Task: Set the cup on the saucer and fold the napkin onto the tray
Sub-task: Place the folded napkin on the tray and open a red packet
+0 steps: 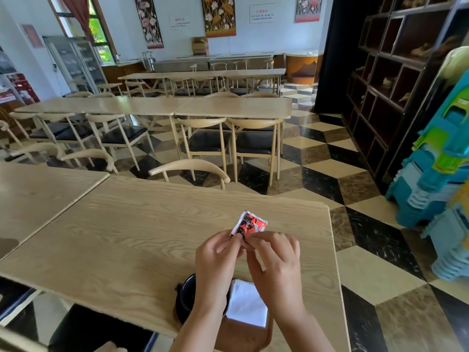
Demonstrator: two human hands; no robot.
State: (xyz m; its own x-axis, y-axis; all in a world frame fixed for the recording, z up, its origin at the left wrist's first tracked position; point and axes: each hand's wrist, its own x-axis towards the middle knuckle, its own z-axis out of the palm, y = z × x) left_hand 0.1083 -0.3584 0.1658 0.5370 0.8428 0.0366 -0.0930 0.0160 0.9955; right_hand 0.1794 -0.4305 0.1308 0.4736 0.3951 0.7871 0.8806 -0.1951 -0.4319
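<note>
Both my hands are raised over the wooden table [121, 237] and pinch a small red, white and black packet [250, 223]. My left hand [218, 252] holds its lower left corner and my right hand [275, 257] holds its lower right edge. Below my wrists, at the table's near edge, lies a brown tray [243, 336]. A folded white napkin [247, 304] rests on the tray. Left of the napkin sits a black cup [186, 295], mostly hidden by my left forearm. I cannot tell whether a saucer is under it.
A chair back [189, 167] stands at the table's far side. A second table [33, 191] adjoins on the left. Stacked blue and green plastic stools [436, 174] stand on the checkered floor to the right. Rows of tables and chairs fill the room beyond.
</note>
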